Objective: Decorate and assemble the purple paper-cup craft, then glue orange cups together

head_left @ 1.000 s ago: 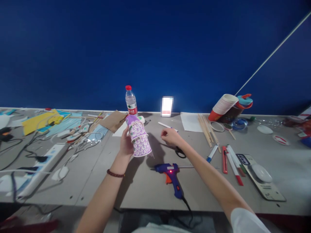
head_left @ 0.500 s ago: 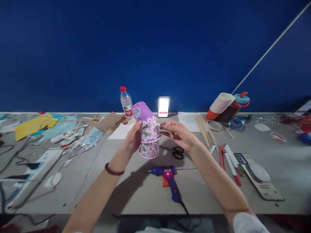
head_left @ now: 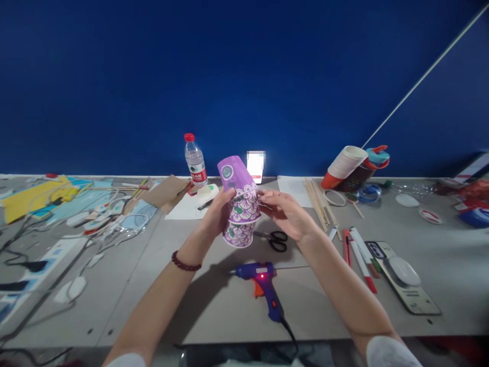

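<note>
At the frame's centre, the left hand [head_left: 217, 214] clasps the purple cup figure [head_left: 242, 206], thumb against its front — while the right hand [head_left: 289, 216] bunches its fingertips at the figure's right edge, though whether they pinch anything I cannot tell.

Purple-scaled white cups [head_left: 244, 208], spots [head_left: 238, 210] perhaps green

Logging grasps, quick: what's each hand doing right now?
Left hand: holding the purple paper-cup figure.
Right hand: partly curled at its side; whether gripping anything, cannot tell.
</note>
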{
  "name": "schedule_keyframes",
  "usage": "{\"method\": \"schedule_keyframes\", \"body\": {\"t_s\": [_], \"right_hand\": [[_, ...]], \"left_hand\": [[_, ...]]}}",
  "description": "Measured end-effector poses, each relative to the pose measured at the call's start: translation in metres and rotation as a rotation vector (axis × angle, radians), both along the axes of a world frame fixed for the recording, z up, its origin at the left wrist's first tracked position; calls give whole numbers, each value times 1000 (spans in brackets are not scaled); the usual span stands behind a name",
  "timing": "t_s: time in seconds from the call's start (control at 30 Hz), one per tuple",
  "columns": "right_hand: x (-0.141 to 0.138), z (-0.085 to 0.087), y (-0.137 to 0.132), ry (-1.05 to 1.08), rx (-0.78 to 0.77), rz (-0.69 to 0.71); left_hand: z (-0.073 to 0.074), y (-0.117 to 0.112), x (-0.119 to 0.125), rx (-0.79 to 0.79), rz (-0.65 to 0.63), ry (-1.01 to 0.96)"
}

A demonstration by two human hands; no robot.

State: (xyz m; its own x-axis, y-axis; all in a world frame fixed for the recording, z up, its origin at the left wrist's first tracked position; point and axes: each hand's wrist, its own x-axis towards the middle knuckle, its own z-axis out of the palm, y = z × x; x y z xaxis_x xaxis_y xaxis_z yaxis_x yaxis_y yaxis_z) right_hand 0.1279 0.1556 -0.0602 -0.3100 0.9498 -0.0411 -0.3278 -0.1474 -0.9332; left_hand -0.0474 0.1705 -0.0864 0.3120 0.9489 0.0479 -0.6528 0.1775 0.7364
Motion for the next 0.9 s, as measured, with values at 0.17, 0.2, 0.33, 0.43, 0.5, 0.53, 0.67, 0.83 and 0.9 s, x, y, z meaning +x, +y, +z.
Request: {"method": "schedule_keyframes", "body": {"t_s": [0.17,0.2,0.33,0.43,0.5,0.53,0.67,0.83,0.9], "right_hand": [[-1,-1,0,-2,-18,-20],[-1,-1,0,-6,-20,-29],[-2,0,0,-43,-15,-59],[-2,1,0,-43,-14,-69],[-3,2,-1,-40,-16,-72],[-3,2,-1,-39,-16,-72],[-3,3,-1,-41,-19,-66],[-4,4,-2,-25,-41,-92],[-4,4,-2,-24,-43,-99]], "left_hand": [[-1,1,0,29,-5,48],[-1,0,1,36,-3,53],[0,0,2,44,-3,50],[-1,0,2,36,-2,47],[-2,0,2,36,0,40],[-2,0,2,38,1,35],[-2,0,3,49,1,27],[-2,-1,3,67,4,49],[-2,-1,3,77,4,53]]}}
